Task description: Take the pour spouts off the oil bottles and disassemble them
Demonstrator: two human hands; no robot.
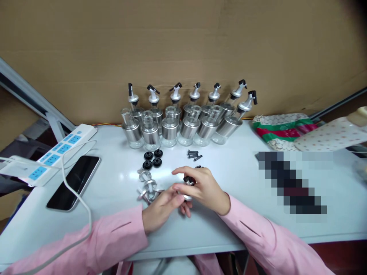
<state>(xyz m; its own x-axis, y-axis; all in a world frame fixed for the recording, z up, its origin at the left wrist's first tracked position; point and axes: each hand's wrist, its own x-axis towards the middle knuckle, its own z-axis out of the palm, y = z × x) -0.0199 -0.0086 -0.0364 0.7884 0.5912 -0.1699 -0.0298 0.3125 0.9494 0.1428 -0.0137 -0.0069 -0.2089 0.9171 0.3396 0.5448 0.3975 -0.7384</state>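
Silver and black, a small pourer top (188, 191) sits at the centre of the clock face, between the two hands, partly hidden by fingers. The left hand (164, 204) grasps its lower silver rim with thumb and fingers; the right hand (205, 187) grips it from the four o'clock side, index finger stretched out past its black upper part. Both hands are just above the white counter (229, 236).

Loose silver pourer parts (149, 186) lie in a cluster toward nine and ten o'clock, right beside the left hand. Four round black stoppers (153, 159) are grouped at about eleven, just beyond them. A few thin dark pins (193, 154) lie at twelve, and some small black pieces (199, 167) show partly behind the right hand.

Farther off, from eleven round to one, stand glass bottles with steel sleeves: five open-necked bottles (169, 128) in front, and seven bottles with pourers (229, 124) mostly behind, the last at the one o'clock end. A cardboard wall (183, 46) rises behind them.

A black phone (73, 183) lies at nine, a white cable (67, 179) crossing it, with a power strip (60, 151) beyond toward ten. At two lies a green, red and white bag (282, 130); at three, a pixelated dark item (292, 183).
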